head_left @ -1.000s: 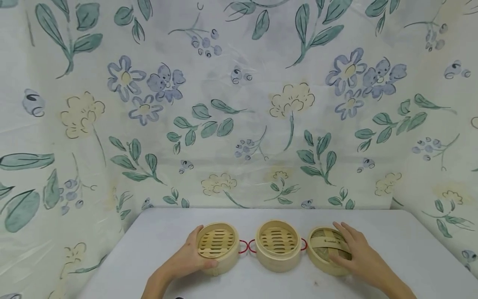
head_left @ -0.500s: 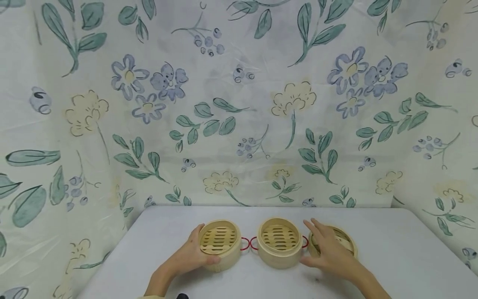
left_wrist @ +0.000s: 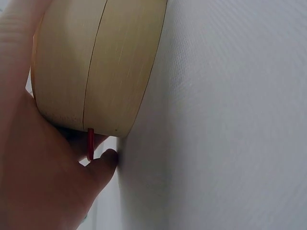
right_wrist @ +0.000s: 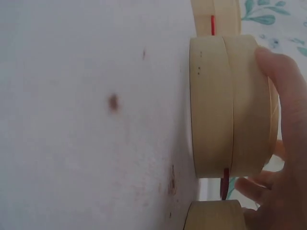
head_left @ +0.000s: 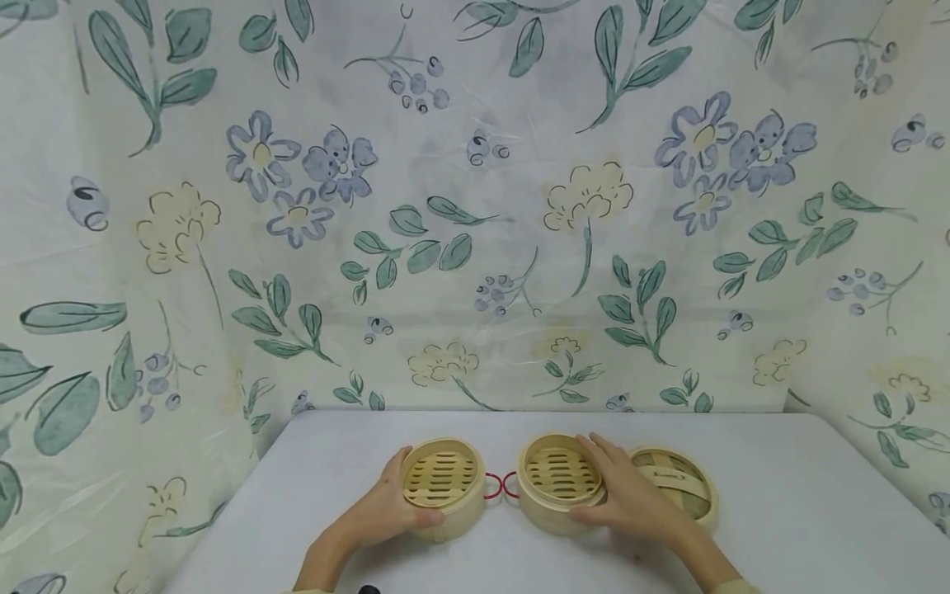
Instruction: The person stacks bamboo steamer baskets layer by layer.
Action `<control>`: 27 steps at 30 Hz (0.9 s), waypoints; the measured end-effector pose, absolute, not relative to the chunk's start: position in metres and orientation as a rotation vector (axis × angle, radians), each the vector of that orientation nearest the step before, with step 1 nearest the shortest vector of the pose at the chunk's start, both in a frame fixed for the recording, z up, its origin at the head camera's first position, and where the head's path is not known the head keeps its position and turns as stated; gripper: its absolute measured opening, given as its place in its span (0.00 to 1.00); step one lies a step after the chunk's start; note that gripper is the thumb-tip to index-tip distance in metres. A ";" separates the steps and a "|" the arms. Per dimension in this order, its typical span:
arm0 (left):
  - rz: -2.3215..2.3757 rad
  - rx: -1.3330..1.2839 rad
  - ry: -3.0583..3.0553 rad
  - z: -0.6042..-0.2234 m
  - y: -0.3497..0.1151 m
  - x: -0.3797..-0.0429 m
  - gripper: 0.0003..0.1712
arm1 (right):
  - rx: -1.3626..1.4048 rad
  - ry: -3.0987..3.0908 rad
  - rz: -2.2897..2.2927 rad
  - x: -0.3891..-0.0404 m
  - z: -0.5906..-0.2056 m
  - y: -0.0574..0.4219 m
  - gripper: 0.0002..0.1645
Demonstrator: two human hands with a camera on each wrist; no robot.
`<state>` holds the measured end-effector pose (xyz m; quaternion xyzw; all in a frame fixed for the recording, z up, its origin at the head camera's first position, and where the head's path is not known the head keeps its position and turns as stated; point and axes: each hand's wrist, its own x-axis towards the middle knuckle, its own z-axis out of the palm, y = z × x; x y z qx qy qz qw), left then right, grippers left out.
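Two round bamboo steamer baskets with slatted floors stand side by side on the white table. My left hand (head_left: 382, 505) grips the left steamer (head_left: 454, 513) by its outer side, thumb at the front and fingers behind. Around the right side of the middle steamer (head_left: 545, 513) lies my right hand (head_left: 629, 499), its thumb on the front wall and fingers at the far rim. A red handle (left_wrist: 90, 143) on the left steamer shows beside my palm in the left wrist view. Another red handle (right_wrist: 224, 184) sticks out of the middle steamer near my right fingers.
A third steamer with a woven lid (head_left: 671, 474) stands to the right, partly behind my right hand. The white table (head_left: 334, 445) has brown stains (right_wrist: 113, 102) near the front. A floral sheet (head_left: 475, 247) rises behind the table's far edge.
My right hand has left the lidded steamer and moved left onto the middle steamer. My left hand stays on the left steamer. The view has shifted slightly.
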<state>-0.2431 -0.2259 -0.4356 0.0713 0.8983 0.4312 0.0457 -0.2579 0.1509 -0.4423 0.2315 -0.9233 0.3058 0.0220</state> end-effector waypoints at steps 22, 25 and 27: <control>1.339 0.251 2.649 -0.435 -0.233 -0.246 0.75 | 0.785 -2.833 0.955 -0.263 -0.454 0.148 0.67; 1.355 0.259 2.634 -0.436 -0.234 -0.247 0.75 | 0.768 -2.833 0.966 -0.263 -0.455 0.148 0.67; 1.356 0.260 2.637 -0.437 -0.235 -0.246 0.75 | 0.754 -2.845 0.959 -0.264 -0.456 0.148 0.67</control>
